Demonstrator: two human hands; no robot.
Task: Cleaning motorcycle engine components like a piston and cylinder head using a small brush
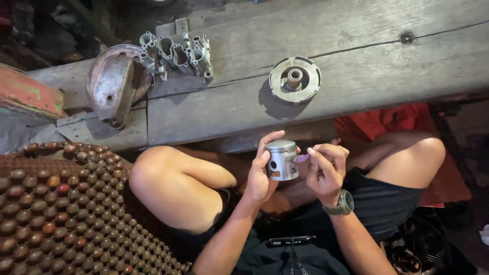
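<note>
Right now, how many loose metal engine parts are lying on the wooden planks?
3: a rounded cover at the left, a finned casting beside it, and a round disc further right. More may lie outside the view.

Piston held between both hands above crossed legs, just before the bench. On the bench: flywheel disc at centre, engine casting and domed cover to its left. Beaded mat at lower left.
</note>
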